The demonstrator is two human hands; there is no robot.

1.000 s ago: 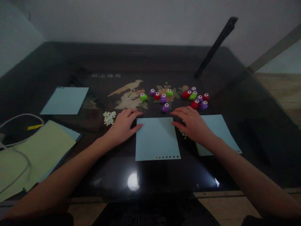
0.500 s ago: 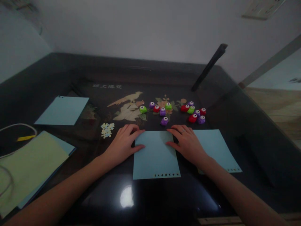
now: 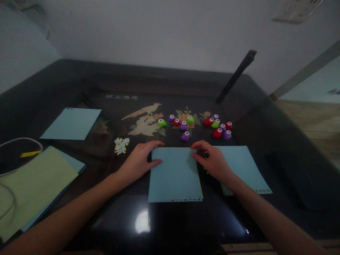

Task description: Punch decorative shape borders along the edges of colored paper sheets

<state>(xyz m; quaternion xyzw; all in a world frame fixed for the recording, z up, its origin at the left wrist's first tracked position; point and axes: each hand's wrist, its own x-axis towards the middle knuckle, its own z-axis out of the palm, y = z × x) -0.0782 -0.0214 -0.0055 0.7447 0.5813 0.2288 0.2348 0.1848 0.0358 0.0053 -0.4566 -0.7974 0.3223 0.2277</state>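
A light blue sheet of paper (image 3: 174,173) lies on the dark glass tabletop in front of me, with a row of punched holes along its near edge. A thin yellow edge shows under its right side. My left hand (image 3: 140,157) rests at the sheet's upper left corner, thumb and fingers apart. At the upper right corner, my right hand (image 3: 212,157) has thumb and forefinger closed on the paper's edge. Partly behind my right forearm lies another blue sheet (image 3: 239,163), also with holes along its near edge.
Several small eye-topped hole punches (image 3: 186,135) in purple, green and red stand beyond the sheet. Paper bits (image 3: 121,146) are piled left of my hand. A blue sheet (image 3: 71,124), yellow paper (image 3: 37,187) and a white cable (image 3: 21,140) lie left. A dark post (image 3: 236,76) rises back right.
My right hand's fingers have drawn together at the corner. The middle sheet's near end has shifted slightly left, and a yellow edge now shows along its right side. My left hand has barely moved.
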